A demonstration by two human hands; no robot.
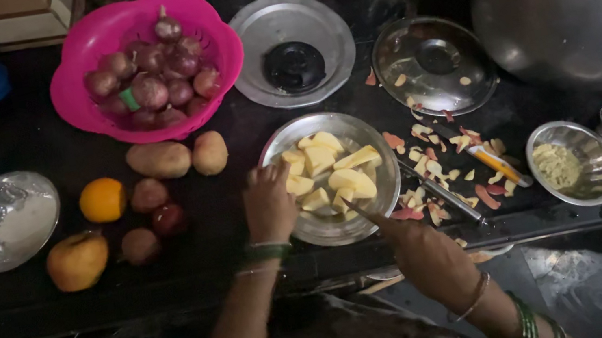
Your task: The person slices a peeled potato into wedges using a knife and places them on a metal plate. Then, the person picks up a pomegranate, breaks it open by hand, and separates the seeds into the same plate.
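Gripping the near-left rim of the steel bowl w/ my left hand, fingers curled over the edge. Bowl sits mid table, full of pale yellow peeled fruit chunks. My right hand is closed round a knife, tip resting over the bowl's near side, touching the chunks. Peel scraps lie scattered right of the bowl, w/ a peeler and a 2nd knife among them. Small steel bowl of pale green stuff sits far right. Behind: pink basket of red onions, two steel lids. Left of the bowl: potatoes, an orange, a pear, an empty steel dish.
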